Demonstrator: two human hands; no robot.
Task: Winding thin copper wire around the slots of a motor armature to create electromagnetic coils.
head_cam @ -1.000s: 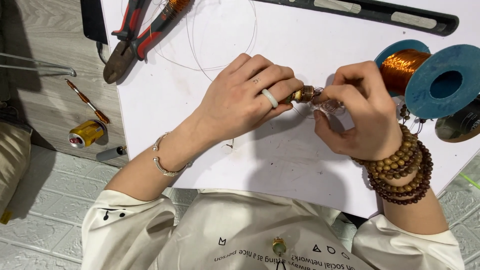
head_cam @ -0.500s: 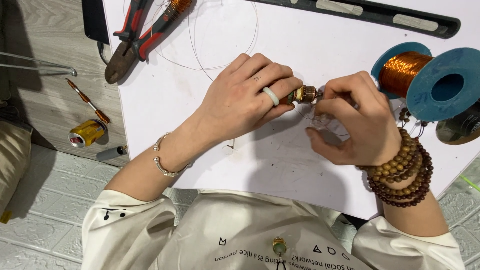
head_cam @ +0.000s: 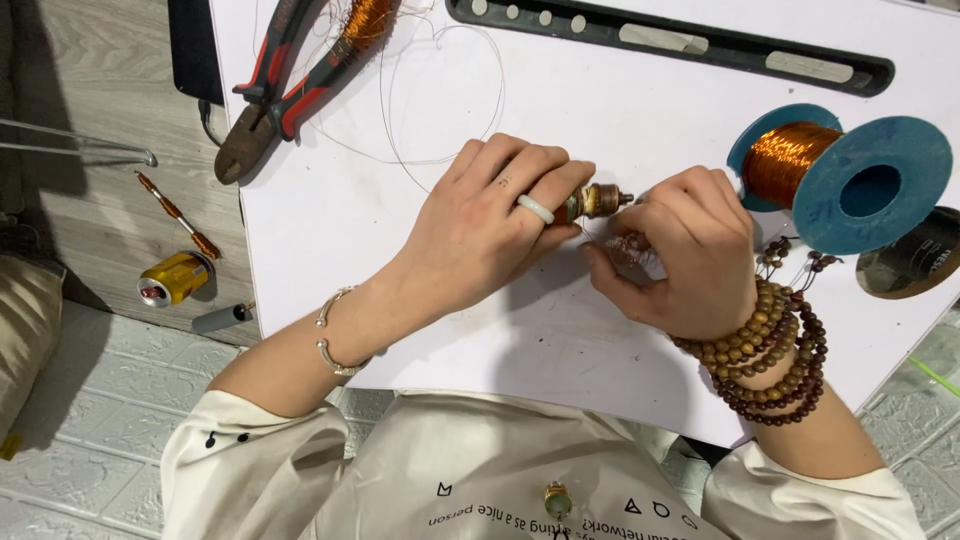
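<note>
A white board (head_cam: 420,230) lies over a grey wooden floor (head_cam: 90,80), with pale tiles nearer the person. Far left on the floor are a thin metal rod (head_cam: 80,150), a copper-wound stick (head_cam: 178,215), a small yellow can (head_cam: 175,278) on its side and a short grey tube (head_cam: 222,318) just beside the board's edge.

At the board's upper left, red-handled pliers (head_cam: 275,85) rest with the jaws over the edge, a tangle of copper wire (head_cam: 368,22) touching the handles; loose fine wire (head_cam: 440,130) loops out from it across the white surface. A long black bar (head_cam: 670,45) runs along the top.

The left hand (head_cam: 480,225) (pale ring on one finger, silver bangle at the wrist) is curled, its fingertips pinching a small brass-coloured cylinder (head_cam: 598,200) held just above the board's middle. The cylinder pokes out to the right, between the two hands. The right hand (head_cam: 685,250) sits just beside it, fingers bent inward and thumb pressed toward them near the cylinder's tip; whether they grip fine wire there I cannot tell, as the spot is blurred. Wooden bead bracelets (head_cam: 775,355) wrap the right wrist.

Right of that, a blue spool (head_cam: 870,185) of copper wire lies on its side, a dark round disc (head_cam: 915,265) partly behind it.
</note>
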